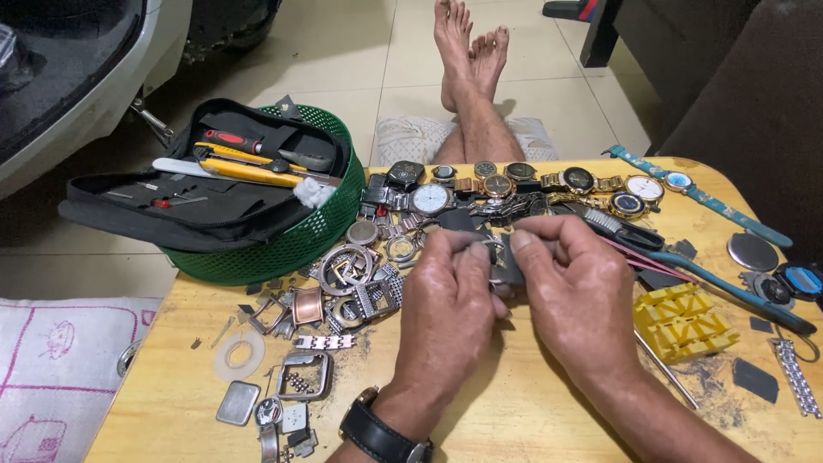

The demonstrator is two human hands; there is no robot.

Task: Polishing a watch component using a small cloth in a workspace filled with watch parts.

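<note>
My left hand (446, 313) and my right hand (576, 296) meet over the middle of a wooden table (514, 411). Between the fingertips of both hands is a dark grey watch strap with a metal buckle (501, 257); each hand pinches one side of it. A black wristwatch (377, 433) is on my left wrist. Just beyond the hands lies a row of wristwatches (497, 187) with metal bands. Left of my left hand sits a heap of watch cases and bezels (343, 287).
A green basket (283, 249) holding a black tool pouch with yellow-handled tools stands at the table's back left. A yellow plastic holder block (686, 321), pliers with blue handles (729, 287), a case back (753, 251) and a metal band (797, 377) lie to the right. My bare feet (467, 51) stretch out on the tiled floor.
</note>
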